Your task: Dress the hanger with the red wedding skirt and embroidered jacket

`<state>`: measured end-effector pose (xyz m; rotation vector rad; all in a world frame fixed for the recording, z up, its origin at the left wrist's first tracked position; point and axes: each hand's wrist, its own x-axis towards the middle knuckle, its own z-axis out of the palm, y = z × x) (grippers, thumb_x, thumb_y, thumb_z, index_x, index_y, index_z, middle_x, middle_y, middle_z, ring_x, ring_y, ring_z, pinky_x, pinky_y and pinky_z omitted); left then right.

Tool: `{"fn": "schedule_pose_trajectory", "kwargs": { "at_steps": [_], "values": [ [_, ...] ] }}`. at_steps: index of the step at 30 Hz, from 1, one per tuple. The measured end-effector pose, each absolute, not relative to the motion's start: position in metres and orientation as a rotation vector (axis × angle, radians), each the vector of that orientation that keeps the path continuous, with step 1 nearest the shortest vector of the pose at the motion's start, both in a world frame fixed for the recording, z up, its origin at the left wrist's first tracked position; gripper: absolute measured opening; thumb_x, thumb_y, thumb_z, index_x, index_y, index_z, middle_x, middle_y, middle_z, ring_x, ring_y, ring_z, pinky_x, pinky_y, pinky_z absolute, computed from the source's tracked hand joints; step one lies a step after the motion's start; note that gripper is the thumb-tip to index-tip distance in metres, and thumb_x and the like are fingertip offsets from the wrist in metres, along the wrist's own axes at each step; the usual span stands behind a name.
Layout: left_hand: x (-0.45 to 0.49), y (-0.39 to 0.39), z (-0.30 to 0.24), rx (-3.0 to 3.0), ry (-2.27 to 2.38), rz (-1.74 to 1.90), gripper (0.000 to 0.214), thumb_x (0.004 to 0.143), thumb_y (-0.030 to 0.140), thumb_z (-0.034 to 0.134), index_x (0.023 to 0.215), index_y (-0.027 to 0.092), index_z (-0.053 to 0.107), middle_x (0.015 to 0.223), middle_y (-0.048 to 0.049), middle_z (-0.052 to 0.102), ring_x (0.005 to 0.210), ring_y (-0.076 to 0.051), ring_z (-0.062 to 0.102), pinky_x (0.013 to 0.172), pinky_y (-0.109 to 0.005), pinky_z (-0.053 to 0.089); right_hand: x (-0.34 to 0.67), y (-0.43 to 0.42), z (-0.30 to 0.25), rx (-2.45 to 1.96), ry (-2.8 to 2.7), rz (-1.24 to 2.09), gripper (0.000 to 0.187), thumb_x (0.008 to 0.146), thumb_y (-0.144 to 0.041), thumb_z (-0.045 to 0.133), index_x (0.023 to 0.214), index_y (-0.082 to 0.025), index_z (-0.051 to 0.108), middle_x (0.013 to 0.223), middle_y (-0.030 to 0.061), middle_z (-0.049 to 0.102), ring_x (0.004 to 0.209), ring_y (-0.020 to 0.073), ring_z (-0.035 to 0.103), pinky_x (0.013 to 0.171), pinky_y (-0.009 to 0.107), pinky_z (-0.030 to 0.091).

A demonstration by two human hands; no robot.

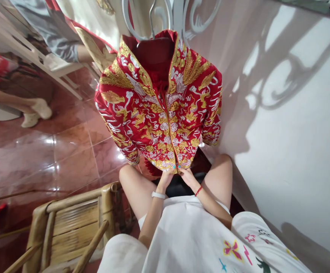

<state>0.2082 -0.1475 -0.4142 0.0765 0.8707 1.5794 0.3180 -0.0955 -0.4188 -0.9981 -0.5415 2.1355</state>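
Note:
A red jacket thick with gold and silver embroidery hangs on a hanger in front of me. My left hand pinches the bottom hem on the left side of the front opening. On the other side of that opening, my right hand grips the hem. Both hands are closed on the cloth at the lowest fastening. A white band sits on my left wrist and a red cord on my right wrist. My bare knees show on either side of the hands.
A bamboo chair stands at my lower left on the glossy red tile floor. A white wall rises close on the right. At the upper left, another person's legs and shoes rest beside white furniture.

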Motion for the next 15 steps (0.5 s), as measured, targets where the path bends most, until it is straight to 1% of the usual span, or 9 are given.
{"fn": "schedule_pose_trajectory", "kwargs": {
  "at_steps": [4, 7, 11, 15],
  "values": [
    [0.207, -0.147, -0.413, 0.054, 0.877, 1.571, 0.06, 0.068, 0.01, 0.078, 0.125, 0.016, 0.061, 0.12, -0.0097, 0.069, 0.119, -0.026, 0.061, 0.11, -0.046, 0.041, 0.317, -0.097, -0.416, -1.015, -0.519, 2.121, 0.039, 0.055, -0.021, 0.085, 0.092, -0.022, 0.072, 0.09, 0.0021, 0.077, 0.089, 0.0213, 0.071, 0.082, 0.034, 0.057],
    [0.206, -0.147, -0.414, 0.021, 0.889, 1.553, 0.052, 0.068, 0.006, 0.076, 0.117, 0.015, 0.064, 0.119, -0.0085, 0.07, 0.118, -0.025, 0.062, 0.109, -0.044, 0.043, 0.317, -0.097, -0.414, -1.022, -0.512, 2.116, 0.043, 0.056, -0.022, 0.085, 0.097, -0.022, 0.072, 0.093, 0.0025, 0.077, 0.09, 0.0216, 0.071, 0.082, 0.034, 0.057],
    [0.202, -0.147, -0.415, -0.038, 0.878, 1.476, 0.038, 0.071, 0.005, 0.072, 0.108, 0.011, 0.069, 0.116, -0.0101, 0.072, 0.115, -0.026, 0.064, 0.106, -0.041, 0.045, 0.318, -0.097, -0.414, -1.018, -0.525, 2.129, 0.042, 0.058, -0.023, 0.085, 0.098, -0.022, 0.072, 0.097, 0.0033, 0.077, 0.091, 0.0218, 0.071, 0.082, 0.034, 0.057],
    [0.198, -0.147, -0.417, -0.054, 0.846, 1.386, 0.033, 0.074, 0.006, 0.068, 0.108, 0.008, 0.071, 0.109, -0.0109, 0.074, 0.114, -0.026, 0.065, 0.107, -0.04, 0.045, 0.319, -0.099, -0.416, -1.032, -0.544, 2.127, 0.039, 0.06, -0.024, 0.085, 0.097, -0.021, 0.072, 0.095, 0.0034, 0.077, 0.093, 0.0215, 0.071, 0.083, 0.034, 0.057]
  ]
}}
